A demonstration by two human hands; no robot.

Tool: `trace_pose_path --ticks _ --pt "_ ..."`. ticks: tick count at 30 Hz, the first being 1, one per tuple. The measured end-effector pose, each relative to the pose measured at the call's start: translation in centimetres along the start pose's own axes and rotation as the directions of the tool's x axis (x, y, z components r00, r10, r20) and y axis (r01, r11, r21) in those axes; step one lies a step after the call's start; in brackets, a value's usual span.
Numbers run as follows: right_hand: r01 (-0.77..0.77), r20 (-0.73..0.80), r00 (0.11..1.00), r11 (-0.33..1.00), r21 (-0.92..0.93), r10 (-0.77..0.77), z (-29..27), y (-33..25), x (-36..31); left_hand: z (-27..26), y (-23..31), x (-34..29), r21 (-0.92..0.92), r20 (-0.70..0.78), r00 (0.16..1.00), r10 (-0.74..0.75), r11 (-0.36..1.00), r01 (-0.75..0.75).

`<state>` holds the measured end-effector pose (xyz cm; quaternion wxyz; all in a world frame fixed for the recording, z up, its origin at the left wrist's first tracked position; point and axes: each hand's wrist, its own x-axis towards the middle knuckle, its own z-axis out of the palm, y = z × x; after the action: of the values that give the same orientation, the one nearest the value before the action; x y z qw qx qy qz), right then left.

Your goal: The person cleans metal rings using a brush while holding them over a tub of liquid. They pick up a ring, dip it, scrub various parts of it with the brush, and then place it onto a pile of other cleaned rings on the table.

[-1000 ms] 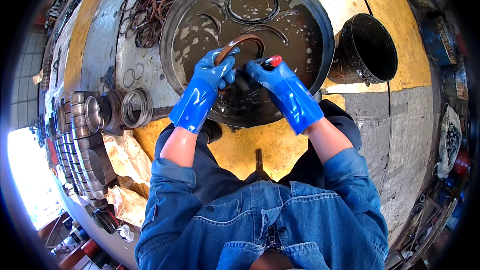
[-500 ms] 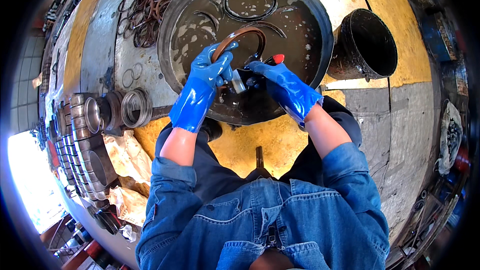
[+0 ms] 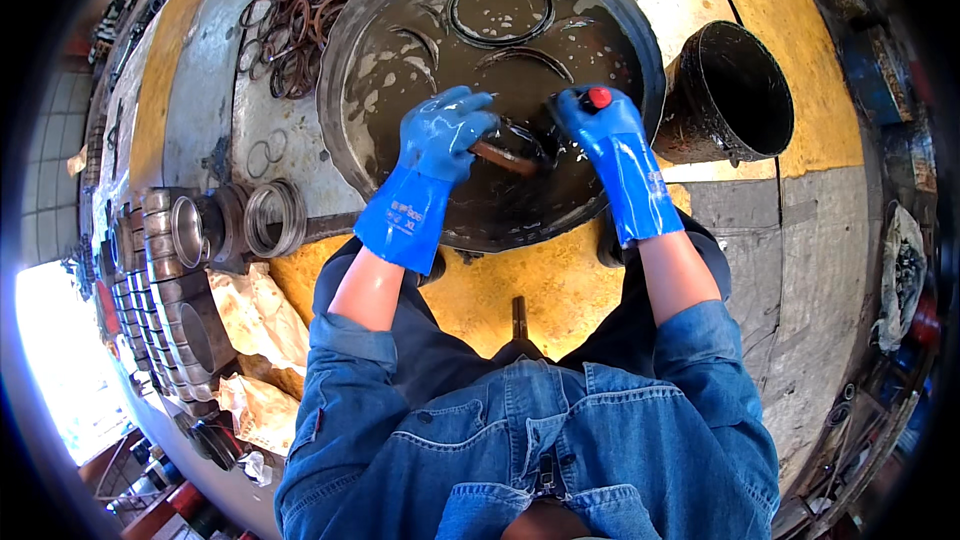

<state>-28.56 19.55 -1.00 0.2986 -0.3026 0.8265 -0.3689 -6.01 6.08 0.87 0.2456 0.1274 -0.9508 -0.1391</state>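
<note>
Both of my hands wear wet blue rubber gloves and reach into a large round metal basin (image 3: 345,80) of dark, foamy liquid. My left hand (image 3: 440,135) grips a rusty brown ring (image 3: 500,155) just above the liquid. My right hand (image 3: 595,125) is closed on a tool with a red handle end (image 3: 599,97), its dark working end pressed against the ring. More rings (image 3: 500,10) lie half sunk at the far side of the basin.
A black bucket (image 3: 735,90) stands right of the basin. A heap of rusty rings (image 3: 310,10) lies at its upper left. Metal cylinder sleeves (image 3: 190,230) and stacked parts (image 3: 150,320) sit at my left, with crumpled paper (image 3: 260,320) near my knee.
The ring has tipped from standing on edge to lying flatter between my hands. My right hand has shifted right and up, and the two hands are further apart.
</note>
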Motion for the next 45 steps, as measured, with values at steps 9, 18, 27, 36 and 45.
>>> trace_pose_path --ticks 9,18,27,36,45 --pt "0.154 0.345 0.911 0.963 0.221 -0.225 4.8 -3.1 -4.6 0.0 -3.2 -5.0 -0.716 0.671 0.316 -0.670 -0.478 0.508" --pt "0.094 0.213 0.945 0.829 0.551 -0.248 3.8 -4.9 -3.4 0.2 -2.2 -5.1 -0.707 0.621 0.464 -0.632 -0.196 0.679" --pt "0.300 0.063 0.911 0.762 0.574 -0.407 7.1 -3.1 -1.4 -1.3 -0.9 -4.3 -0.617 0.641 0.569 -0.516 0.096 0.781" --pt "0.221 -0.101 0.975 0.862 0.456 -0.197 8.0 -0.3 0.0 -1.4 -2.0 -5.3 -0.599 0.639 0.492 -0.591 0.019 0.800" --pt "0.142 0.095 0.955 0.715 0.685 -0.280 9.1 -3.1 -1.5 -1.2 -1.8 -5.3 -0.606 0.615 0.521 -0.592 0.068 0.792"
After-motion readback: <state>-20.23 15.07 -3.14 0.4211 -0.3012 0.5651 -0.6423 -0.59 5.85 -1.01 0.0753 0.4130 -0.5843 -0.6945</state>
